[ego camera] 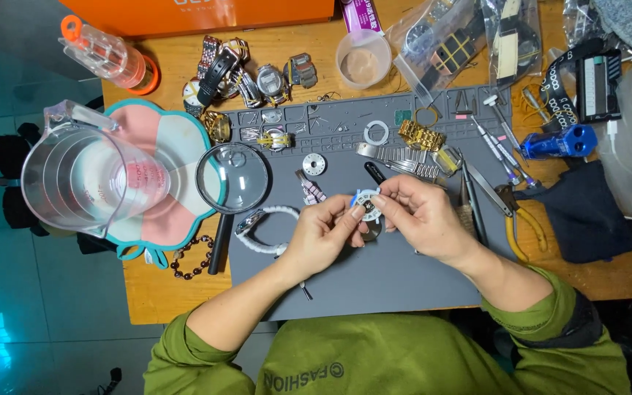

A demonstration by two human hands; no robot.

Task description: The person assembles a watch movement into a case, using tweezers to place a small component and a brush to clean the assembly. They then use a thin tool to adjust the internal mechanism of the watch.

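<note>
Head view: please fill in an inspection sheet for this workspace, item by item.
Surface: grey work mat on a wooden table.
Job's things: small round watch part, white with blue edge, held over the mat.
Clutter: magnifying glass, clear measuring jug, heap of watches, gold bracelet, pliers, white plastic cup, bead bracelet.
Grippers: left hand and right hand both pinch the part.
Cables: nothing seen.
Surroundings: teal tiled floor, orange box at the table's far edge.
</note>
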